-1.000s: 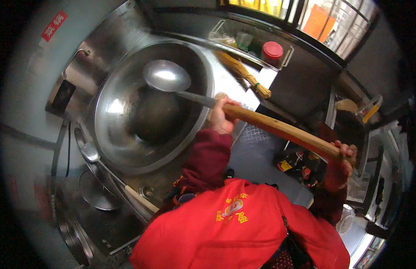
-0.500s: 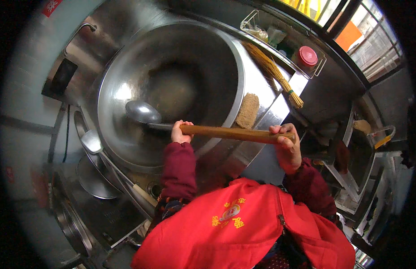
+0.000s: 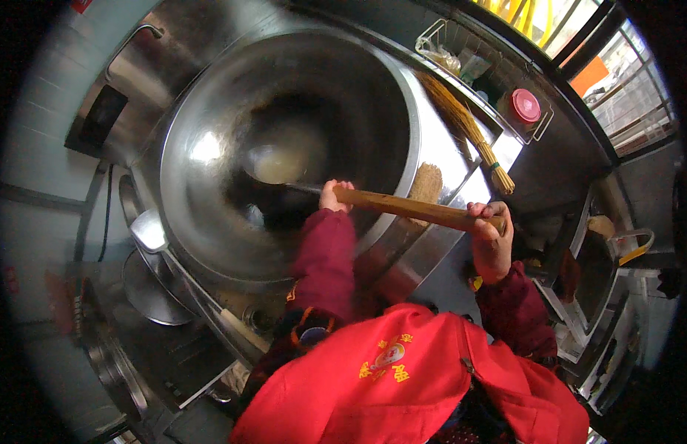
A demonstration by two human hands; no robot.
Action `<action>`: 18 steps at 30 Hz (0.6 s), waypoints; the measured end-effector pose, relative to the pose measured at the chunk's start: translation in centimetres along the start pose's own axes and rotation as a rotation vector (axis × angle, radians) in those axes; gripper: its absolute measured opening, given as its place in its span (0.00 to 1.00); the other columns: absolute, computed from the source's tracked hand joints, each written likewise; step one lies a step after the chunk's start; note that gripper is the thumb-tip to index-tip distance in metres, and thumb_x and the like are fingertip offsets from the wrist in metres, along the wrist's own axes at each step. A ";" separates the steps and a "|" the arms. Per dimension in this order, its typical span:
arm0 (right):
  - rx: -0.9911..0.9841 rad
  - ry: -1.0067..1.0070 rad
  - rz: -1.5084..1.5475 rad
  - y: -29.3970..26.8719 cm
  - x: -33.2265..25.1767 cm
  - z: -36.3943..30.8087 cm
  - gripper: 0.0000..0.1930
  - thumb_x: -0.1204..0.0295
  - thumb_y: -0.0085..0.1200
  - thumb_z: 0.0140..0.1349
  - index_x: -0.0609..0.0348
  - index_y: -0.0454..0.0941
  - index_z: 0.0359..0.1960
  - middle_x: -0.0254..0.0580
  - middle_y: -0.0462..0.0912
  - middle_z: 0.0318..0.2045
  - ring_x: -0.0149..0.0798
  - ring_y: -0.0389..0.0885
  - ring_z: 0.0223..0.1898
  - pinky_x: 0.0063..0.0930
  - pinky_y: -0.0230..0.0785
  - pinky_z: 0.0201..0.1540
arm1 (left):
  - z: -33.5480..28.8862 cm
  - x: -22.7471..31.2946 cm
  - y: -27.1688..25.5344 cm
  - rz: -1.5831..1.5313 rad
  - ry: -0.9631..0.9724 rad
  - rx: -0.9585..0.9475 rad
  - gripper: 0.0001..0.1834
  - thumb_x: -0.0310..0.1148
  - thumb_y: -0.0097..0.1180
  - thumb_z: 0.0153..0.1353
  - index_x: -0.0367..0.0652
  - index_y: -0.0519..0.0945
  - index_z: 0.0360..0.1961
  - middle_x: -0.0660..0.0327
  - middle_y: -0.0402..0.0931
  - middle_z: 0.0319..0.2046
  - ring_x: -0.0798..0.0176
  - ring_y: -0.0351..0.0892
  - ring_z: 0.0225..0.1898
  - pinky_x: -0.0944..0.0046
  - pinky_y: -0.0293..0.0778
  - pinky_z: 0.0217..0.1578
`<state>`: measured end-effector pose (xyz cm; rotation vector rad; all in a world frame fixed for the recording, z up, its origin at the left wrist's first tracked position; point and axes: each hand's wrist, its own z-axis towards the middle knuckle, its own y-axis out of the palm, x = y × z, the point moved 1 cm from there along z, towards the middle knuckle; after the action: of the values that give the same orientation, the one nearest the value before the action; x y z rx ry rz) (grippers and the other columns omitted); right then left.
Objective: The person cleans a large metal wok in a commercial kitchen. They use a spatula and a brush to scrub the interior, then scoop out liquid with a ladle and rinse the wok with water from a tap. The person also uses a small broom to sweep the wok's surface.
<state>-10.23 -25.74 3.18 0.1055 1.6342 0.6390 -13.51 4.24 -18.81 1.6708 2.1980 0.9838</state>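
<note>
A ladle with a long wooden handle [image 3: 410,207] lies slantwise across the front of a very large steel wok [image 3: 188,189]. My left hand [image 3: 334,196] is closed round the ladle near where the wood meets the metal shaft, over the wok. Farther right, beyond the wok's rim, my right hand [image 3: 493,240] grips the handle's end. The ladle's bowl [image 3: 273,164] is down in the wok, near the dark, shiny middle; pale liquid seems to be in or around it, blurred by motion.
Right of the wok, a brown scrubbing pad [image 3: 426,183] and a bamboo whisk brush [image 3: 469,129] lie on the steel ledge. Behind them hangs a wire basket with a red-lidded jar [image 3: 525,106]. A spatula [image 3: 149,231] rests at the left, and a faucet [image 3: 136,37] stands back left.
The ladle's bowl has moved right and farther into the middle of the wok. My left hand has shifted right with it, and the handle now tilts more. The camera view has shifted slightly.
</note>
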 end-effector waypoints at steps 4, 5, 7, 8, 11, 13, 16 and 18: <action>-0.279 -0.175 -0.353 2.4 -1.5 -0.3 0.11 0.83 0.52 0.44 0.58 0.65 0.28 0.41 0.76 0.30 0.37 0.73 0.39 0.38 0.57 0.56 | 1.6 -0.5 1.3 0.086 -0.139 -0.246 0.09 0.35 0.50 0.57 0.43 0.69 0.24 0.62 0.70 0.23 0.64 0.72 0.26 0.65 0.74 0.28; -0.374 -0.210 -0.378 3.1 -1.7 -0.5 0.12 0.83 0.53 0.43 0.58 0.65 0.28 0.42 0.77 0.30 0.37 0.73 0.39 0.37 0.59 0.54 | 1.7 -0.7 1.5 0.177 -0.126 -0.300 0.12 0.38 0.48 0.57 0.44 0.68 0.21 0.63 0.70 0.22 0.65 0.71 0.25 0.67 0.72 0.27; -0.539 -0.281 -0.454 4.0 -2.2 -0.9 0.12 0.83 0.55 0.42 0.58 0.65 0.27 0.43 0.77 0.31 0.39 0.74 0.39 0.35 0.61 0.52 | 1.8 -0.7 1.7 0.191 -0.089 -0.520 0.15 0.42 0.46 0.58 0.47 0.67 0.19 0.65 0.68 0.20 0.66 0.70 0.23 0.68 0.70 0.25; -0.604 -0.311 -0.521 4.3 -2.5 -1.0 0.13 0.84 0.55 0.42 0.57 0.65 0.26 0.43 0.78 0.31 0.40 0.75 0.40 0.34 0.63 0.50 | 1.9 -1.1 2.0 0.023 -0.171 -0.523 0.15 0.45 0.46 0.58 0.49 0.66 0.19 0.66 0.68 0.19 0.66 0.70 0.23 0.67 0.70 0.24; -0.661 -0.338 -0.576 4.4 -3.2 -1.4 0.13 0.83 0.56 0.42 0.56 0.66 0.26 0.40 0.78 0.32 0.42 0.75 0.42 0.33 0.65 0.48 | 1.9 -2.1 2.6 -0.083 -0.271 -0.596 0.15 0.43 0.46 0.58 0.50 0.64 0.18 0.68 0.65 0.18 0.69 0.69 0.23 0.69 0.69 0.26; -0.667 -0.330 -0.598 3.9 -3.8 -1.8 0.13 0.83 0.57 0.42 0.56 0.66 0.26 0.39 0.79 0.32 0.43 0.76 0.42 0.34 0.64 0.50 | 1.9 -2.9 3.2 -0.280 -0.392 -0.519 0.15 0.42 0.47 0.57 0.49 0.63 0.18 0.69 0.63 0.17 0.70 0.68 0.22 0.70 0.69 0.26; -0.615 -0.334 -0.569 2.8 -4.5 -2.2 0.13 0.83 0.57 0.41 0.55 0.66 0.26 0.39 0.79 0.32 0.44 0.76 0.42 0.36 0.62 0.52 | 1.0 -3.7 3.7 -0.150 -0.317 -0.606 0.14 0.40 0.48 0.57 0.49 0.63 0.18 0.69 0.63 0.18 0.70 0.68 0.22 0.70 0.69 0.27; -0.594 -0.356 -0.538 2.1 -5.1 -2.5 0.13 0.84 0.56 0.41 0.56 0.67 0.27 0.42 0.79 0.32 0.43 0.76 0.40 0.39 0.59 0.54 | 0.1 -4.0 4.2 -0.182 -0.359 -0.605 0.13 0.39 0.48 0.57 0.48 0.64 0.19 0.69 0.64 0.18 0.70 0.68 0.23 0.70 0.69 0.28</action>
<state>-12.22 -26.99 8.78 -0.6037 1.0122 0.6147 -8.87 1.18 -17.13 1.2274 1.5753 1.0586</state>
